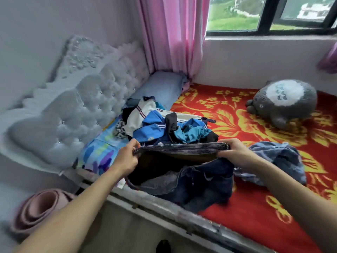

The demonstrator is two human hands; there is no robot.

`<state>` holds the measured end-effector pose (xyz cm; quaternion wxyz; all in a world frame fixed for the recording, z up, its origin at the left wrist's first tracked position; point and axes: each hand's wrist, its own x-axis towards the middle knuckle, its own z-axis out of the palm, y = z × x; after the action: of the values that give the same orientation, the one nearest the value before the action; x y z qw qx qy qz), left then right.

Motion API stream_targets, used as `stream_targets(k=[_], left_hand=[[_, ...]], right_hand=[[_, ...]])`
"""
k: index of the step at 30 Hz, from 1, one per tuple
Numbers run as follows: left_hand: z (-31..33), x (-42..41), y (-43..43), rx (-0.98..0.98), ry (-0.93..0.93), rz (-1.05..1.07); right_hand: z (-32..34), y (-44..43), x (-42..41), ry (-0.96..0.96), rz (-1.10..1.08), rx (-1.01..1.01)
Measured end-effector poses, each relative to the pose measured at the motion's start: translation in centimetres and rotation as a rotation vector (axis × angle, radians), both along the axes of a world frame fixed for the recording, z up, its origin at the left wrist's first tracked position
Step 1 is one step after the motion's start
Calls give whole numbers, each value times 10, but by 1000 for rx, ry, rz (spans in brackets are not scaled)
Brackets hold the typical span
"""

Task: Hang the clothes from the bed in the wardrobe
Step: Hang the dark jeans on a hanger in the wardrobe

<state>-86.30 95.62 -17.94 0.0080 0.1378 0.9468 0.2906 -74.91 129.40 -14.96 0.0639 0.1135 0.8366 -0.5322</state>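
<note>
Your left hand (125, 158) pinches the left end of the ribbed waistband. Clothes pile (164, 128) sits just behind. The dark denim garment (204, 181) sags between your hands, its lower part on the bed (255, 216) edge. Your right hand (235, 152) grips the other end. Judgement: limp, fairly heavy cloth, so hold it by the firm waistband. A faded denim piece (277, 157) lies to the right.

One head-worn wide-angle view looks forward and steeply down from standing height at the near edge of the bed (246, 221). The left hand (125, 158) and right hand (235, 152) on the jeans (200, 181) sit close, mid-frame. The headboard (76, 114) curves along the left, and the window (269, 13) is far right.
</note>
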Motion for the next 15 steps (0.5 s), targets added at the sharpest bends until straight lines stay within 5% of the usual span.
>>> stream_targets(k=[10, 15], left_hand=[[122, 195, -151, -283, 358, 330], [180, 294, -237, -486, 280, 441]], right_hand=[[101, -168, -8, 510, 310, 71], [149, -277, 10, 679, 373, -46]])
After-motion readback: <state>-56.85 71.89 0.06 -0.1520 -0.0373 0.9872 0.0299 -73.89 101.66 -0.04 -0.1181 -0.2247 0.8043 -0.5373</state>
